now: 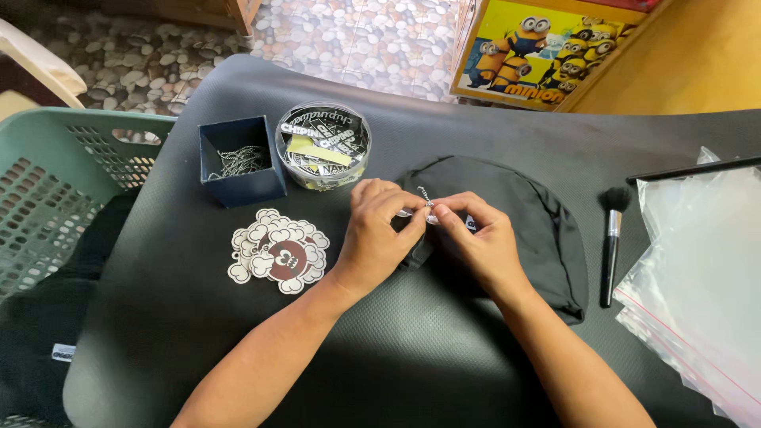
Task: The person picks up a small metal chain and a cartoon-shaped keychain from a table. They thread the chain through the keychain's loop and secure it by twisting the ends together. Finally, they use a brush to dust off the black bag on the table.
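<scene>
Your left hand (380, 230) and right hand (479, 238) pinch a small metal chain (426, 198) narrowly over the black pouch (523, 214). It may slip if your grip loosens, dropping onto the dark bench (412, 357), near the sticker tub (323, 145).

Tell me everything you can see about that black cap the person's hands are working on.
The black cap looks like soft cloth, with a rounded crown and seams running over it. It lies flat on the dark mat, right of the middle, beside a makeup brush. The left hand and right hand rest on its left edge, fingertips pinching a small silvery chain piece against it. A small white tag shows by the right hand.
</scene>
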